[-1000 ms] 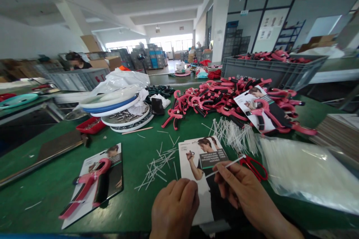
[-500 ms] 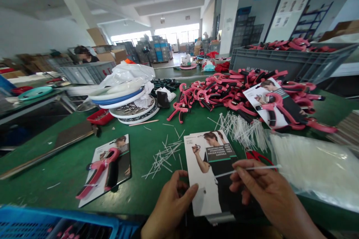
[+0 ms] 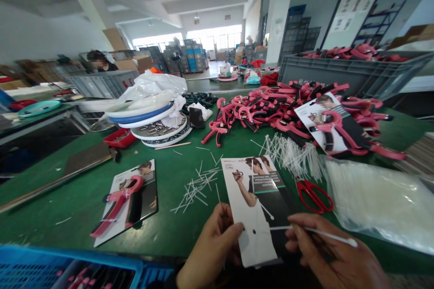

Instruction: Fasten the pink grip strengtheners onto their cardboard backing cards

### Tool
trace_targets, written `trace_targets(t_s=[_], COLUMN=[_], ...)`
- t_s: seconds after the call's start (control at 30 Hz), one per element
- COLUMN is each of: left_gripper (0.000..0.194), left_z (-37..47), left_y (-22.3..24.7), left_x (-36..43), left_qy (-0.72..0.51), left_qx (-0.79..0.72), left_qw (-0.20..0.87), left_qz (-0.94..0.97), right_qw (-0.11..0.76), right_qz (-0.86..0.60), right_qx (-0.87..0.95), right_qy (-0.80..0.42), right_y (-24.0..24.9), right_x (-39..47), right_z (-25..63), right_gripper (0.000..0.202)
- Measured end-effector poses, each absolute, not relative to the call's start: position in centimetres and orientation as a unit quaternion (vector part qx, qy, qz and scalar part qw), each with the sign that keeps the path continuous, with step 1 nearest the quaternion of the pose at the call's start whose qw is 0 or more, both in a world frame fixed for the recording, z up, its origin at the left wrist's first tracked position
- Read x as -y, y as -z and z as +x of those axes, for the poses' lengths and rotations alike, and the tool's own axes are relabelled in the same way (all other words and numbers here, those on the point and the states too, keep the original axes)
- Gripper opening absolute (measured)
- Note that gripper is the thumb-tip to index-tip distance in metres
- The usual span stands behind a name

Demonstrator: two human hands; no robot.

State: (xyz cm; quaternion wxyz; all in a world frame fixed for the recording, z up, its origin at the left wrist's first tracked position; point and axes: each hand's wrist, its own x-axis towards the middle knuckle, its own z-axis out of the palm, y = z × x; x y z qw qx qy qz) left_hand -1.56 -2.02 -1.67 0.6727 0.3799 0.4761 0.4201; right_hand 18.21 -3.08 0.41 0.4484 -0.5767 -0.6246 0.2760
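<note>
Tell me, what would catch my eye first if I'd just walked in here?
Probably the big heap of pink-and-black hand grips towards the back of the green table, with more piled in the grey crate behind it at the right. Then, up close, the right hand holding a thin white cable tie at a printed card, whose edge the left hand grips.

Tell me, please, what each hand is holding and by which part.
The left hand holds a printed card by its left edge, toward the bottom. The right hand pinches a white cable tie partway along its length.
</note>
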Motion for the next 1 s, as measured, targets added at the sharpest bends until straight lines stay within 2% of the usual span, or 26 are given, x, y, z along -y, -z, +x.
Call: trace_targets(t_s=[0.2, 0.4, 0.53, 0.67, 0.77, 0.9, 1.0], left_gripper=[0.028, 0.039, 0.047, 0.034, 0.037, 0.038, 0.041], left_z=[-1.0, 0.0, 1.1, 1.9, 2.0, 1.6, 1.3], left_y=[1.2, 2.0, 2.8, 2.8, 2.7, 3.3, 3.8], left_x=[2.5, 2.8, 3.0, 3.1, 3.2, 2.9, 2.7], left_qy=[-0.446, -0.42, -0.427, -0.451, -0.454, -0.475, -0.481], left_qx=[-0.44, -0.337, -0.349, -0.396, -0.409, -0.432, -0.457], left_qw=[0.71, 0.82, 0.802, 0.755, 0.749, 0.736, 0.723], left_qz=[0.32, 0.196, 0.229, 0.266, 0.256, 0.214, 0.194], right_qw=[0.396, 0.409, 0.405, 0.424, 0.4, 0.364, 0.426], right_qz=[-0.536, -0.546, -0.544, -0.526, -0.517, -0.544, -0.587], right_qx=[0.655, 0.523, 0.462, 0.446, 0.473, 0.551, 0.625], right_qy=[-0.357, -0.51, -0.572, -0.588, -0.591, -0.517, -0.289], right_y=[0.2, 1.1, 1.0, 0.7, 0.3, 0.5, 1.3], right_x=[2.8, 2.6, 2.9, 3.1, 3.0, 3.1, 3.7], right_z=[18.7, 18.0, 18.1, 17.7, 17.6, 19.3, 21.3], right_gripper=[0.017, 0.037, 0.041, 0.038, 0.035, 0.031, 0.051])
